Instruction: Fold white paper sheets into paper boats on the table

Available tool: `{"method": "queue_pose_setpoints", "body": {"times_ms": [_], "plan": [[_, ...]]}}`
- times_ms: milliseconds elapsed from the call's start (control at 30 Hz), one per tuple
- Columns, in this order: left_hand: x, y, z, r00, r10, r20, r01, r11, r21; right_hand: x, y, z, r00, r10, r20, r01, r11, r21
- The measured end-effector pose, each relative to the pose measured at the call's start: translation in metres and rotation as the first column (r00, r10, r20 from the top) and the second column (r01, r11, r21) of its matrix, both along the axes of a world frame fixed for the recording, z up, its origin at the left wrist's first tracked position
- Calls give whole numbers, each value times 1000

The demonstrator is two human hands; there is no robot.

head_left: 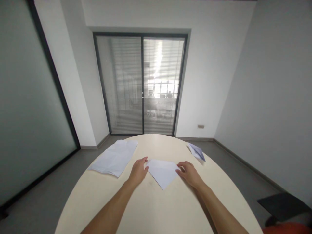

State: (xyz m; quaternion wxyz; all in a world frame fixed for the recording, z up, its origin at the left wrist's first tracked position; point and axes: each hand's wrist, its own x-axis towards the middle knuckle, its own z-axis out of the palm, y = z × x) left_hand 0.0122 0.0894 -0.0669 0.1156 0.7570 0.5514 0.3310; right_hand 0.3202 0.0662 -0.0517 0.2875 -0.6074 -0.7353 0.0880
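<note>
A white sheet of paper (162, 173), folded to a point toward me, lies on the pale round-ended table (151, 211). At its left corner, my left hand (138, 170) has thumb and fingers curved around the edge with a gap between their tips. My right hand (189, 173) is at the opposite corner, its thumb and fingertips by the paper's edge. Both hands are low over the tabletop. Whether the fingertips press the paper is too small to tell for certain.
Larger white sheets (117, 157) lie at the table's left. A folded paper piece (197, 152) sits near the right edge, partly raised. Beyond the table are glass doors with blinds (159, 84). A dark chair (284, 204) stands at the lower right.
</note>
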Motion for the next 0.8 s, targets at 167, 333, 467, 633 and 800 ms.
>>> {"method": "queue_pose_setpoints", "body": {"times_ms": [167,333,467,633,800], "plan": [[-2,3,-7,997,-74,-3,74,997,12,-3,-3,-1,986,102,-133,-106,994,-23],[-2,1,-5,995,-97,-6,97,995,37,-5,-2,-3,966,196,-169,-192,981,40],[-1,-8,10,993,-105,-61,108,993,50,-8,-5,0,974,216,-65,-210,974,82],[1,-20,29,971,-133,-200,141,990,24,-15,-15,16,978,199,66,-203,977,58],[0,-24,36,944,-167,-284,180,984,19,-18,-21,30,970,200,139,-208,977,46]]}}
